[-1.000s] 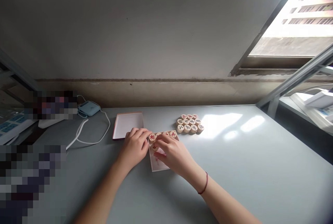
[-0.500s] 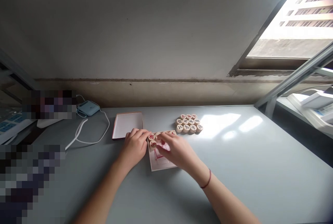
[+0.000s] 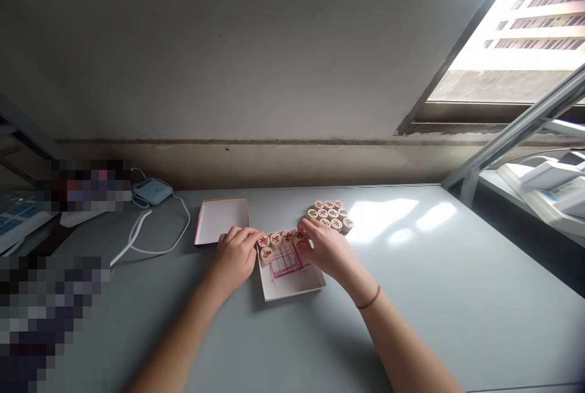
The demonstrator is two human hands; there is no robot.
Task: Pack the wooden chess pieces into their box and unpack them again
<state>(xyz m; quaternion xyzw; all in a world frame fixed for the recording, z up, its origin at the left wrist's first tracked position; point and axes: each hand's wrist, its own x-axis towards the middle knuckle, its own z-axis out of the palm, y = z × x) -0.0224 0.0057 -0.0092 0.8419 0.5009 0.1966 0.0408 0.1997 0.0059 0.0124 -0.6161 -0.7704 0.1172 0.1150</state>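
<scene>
A shallow white box (image 3: 292, 283) with a red grid on its floor lies on the grey table (image 3: 448, 283). Several round wooden chess pieces with red characters (image 3: 275, 239) line its far edge, one more below at the left. My left hand (image 3: 235, 256) rests curled against the box's left side, fingertips touching the leftmost piece. My right hand (image 3: 326, 247) sits at the box's right far corner, fingers bent over the pile of loose pieces (image 3: 331, 213) just beyond; what its fingertips grip is hidden.
The box's lid (image 3: 222, 220) lies open-side up to the left. A white cable (image 3: 155, 228) runs to a small blue device (image 3: 152, 191) at the back left. A window and a metal rail stand at the right.
My right hand has left the inside of the box and moved right and away to the loose pile, uncovering the red grid. My left hand has stayed put.
</scene>
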